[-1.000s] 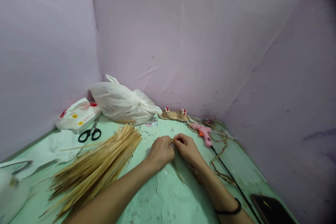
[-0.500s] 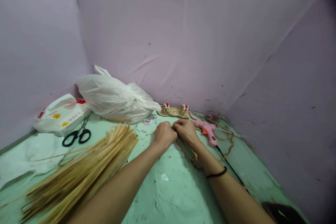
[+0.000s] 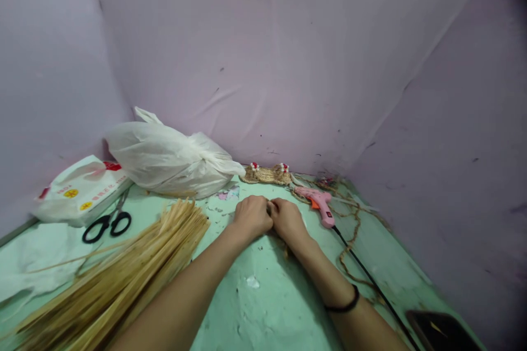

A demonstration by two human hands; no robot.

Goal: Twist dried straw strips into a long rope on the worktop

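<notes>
My left hand [image 3: 252,215] and my right hand [image 3: 287,219] rest side by side on the green table [image 3: 267,307], knuckles up and fingers curled under. They meet over a thin straw strand that is mostly hidden beneath them; a bit of braided straw [image 3: 287,252] shows under my right wrist. A big bundle of straw stalks [image 3: 115,274] lies fanned out to the left of my left arm. A small woven straw piece [image 3: 267,174] with red and white beads sits by the back wall, just beyond my hands.
A pink glue gun [image 3: 318,204] with a black cord lies right of my hands, amid loose braided cord [image 3: 354,230]. Black scissors [image 3: 106,225], a white plastic bag [image 3: 168,159] and a printed packet [image 3: 78,189] sit at the left. A dark phone [image 3: 440,332] lies bottom right. Purple walls enclose the table.
My hands have drawn back slightly toward me and turned knuckles up, fingers curling down over the strand. The view has drifted left.
</notes>
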